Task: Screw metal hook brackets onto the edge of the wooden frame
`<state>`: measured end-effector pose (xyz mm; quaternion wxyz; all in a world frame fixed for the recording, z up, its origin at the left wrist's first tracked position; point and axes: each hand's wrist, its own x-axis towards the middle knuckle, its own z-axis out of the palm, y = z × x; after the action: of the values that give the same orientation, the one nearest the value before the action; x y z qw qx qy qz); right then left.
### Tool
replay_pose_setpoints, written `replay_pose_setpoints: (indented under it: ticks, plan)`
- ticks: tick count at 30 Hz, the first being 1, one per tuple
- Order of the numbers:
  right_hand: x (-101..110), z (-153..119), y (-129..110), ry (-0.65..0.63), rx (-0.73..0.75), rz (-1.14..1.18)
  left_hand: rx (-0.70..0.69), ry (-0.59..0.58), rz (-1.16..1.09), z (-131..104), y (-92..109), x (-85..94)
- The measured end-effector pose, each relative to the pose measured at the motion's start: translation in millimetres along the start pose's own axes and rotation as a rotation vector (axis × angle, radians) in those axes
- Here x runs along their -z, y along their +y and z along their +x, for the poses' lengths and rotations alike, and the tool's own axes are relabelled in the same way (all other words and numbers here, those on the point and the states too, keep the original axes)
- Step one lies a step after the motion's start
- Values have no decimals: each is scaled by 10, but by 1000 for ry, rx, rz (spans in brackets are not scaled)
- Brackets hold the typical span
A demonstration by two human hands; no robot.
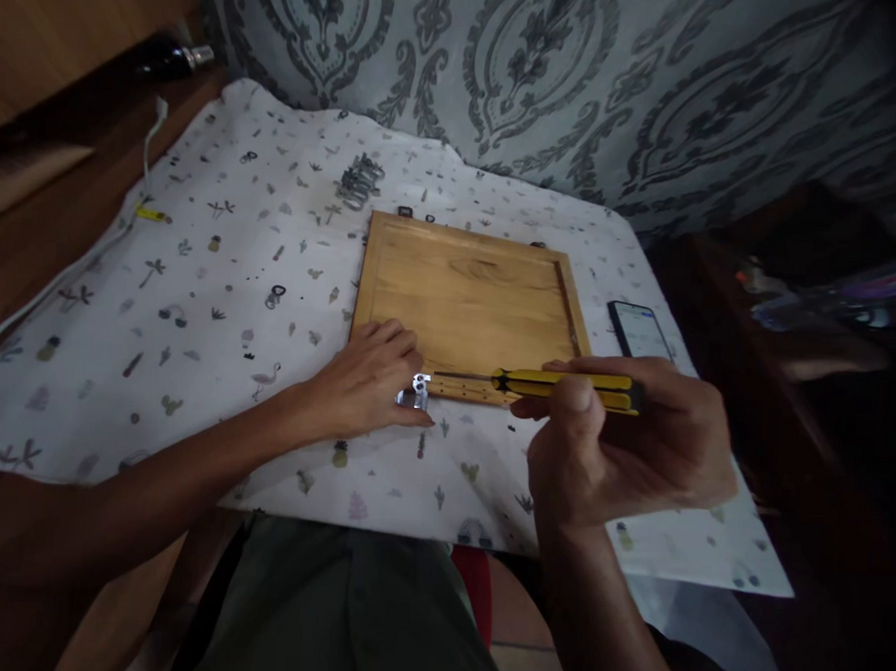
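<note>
A shallow wooden panel (473, 287) with a raised rim lies on the cloth in front of me. At its near left corner, my left hand (377, 380) rests with its fingers curled on the wood. Between its thumb and fingers is a small shiny metal fitting (417, 384), set against the panel's near edge; its exact kind cannot be told. My right hand (623, 440) is wrapped round a screwdriver (566, 385) with a yellow and black handle. The thin shaft points left, and its tip is close to the fitting; whether they touch is unclear.
Several metal fittings (359, 181) lie in a pile beyond the panel, and another small one (274, 295) is to its left. A phone (641, 331) lies at the right. A white cable (68, 268) runs along the left edge, near a yellow object (152, 214). A patterned wall stands behind.
</note>
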<state>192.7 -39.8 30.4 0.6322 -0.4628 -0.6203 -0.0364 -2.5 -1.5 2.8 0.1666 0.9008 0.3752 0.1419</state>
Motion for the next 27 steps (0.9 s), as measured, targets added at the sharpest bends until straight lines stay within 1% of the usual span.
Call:
replay_pose_setpoints:
  ticks: [2,7,11,16,21,27]
  plan:
    - [1,0,16,-12,-32,18,10,-12,-2,1,4,8]
    - [16,-63,130,-93,-74,125,14,-19,-2,7,7,10]
    - [31,-115,191,-125,-97,109,21,-6,-2,9,14,1]
    - [-6,-124,195,-133,-138,153,23,-14,-8,8,19,12]
    - [-46,-129,206,-157,-127,136,17,-7,9,0,-2,3]
    - [-32,-132,211,-199,-136,139,9,-1,39,2,-11,-16]
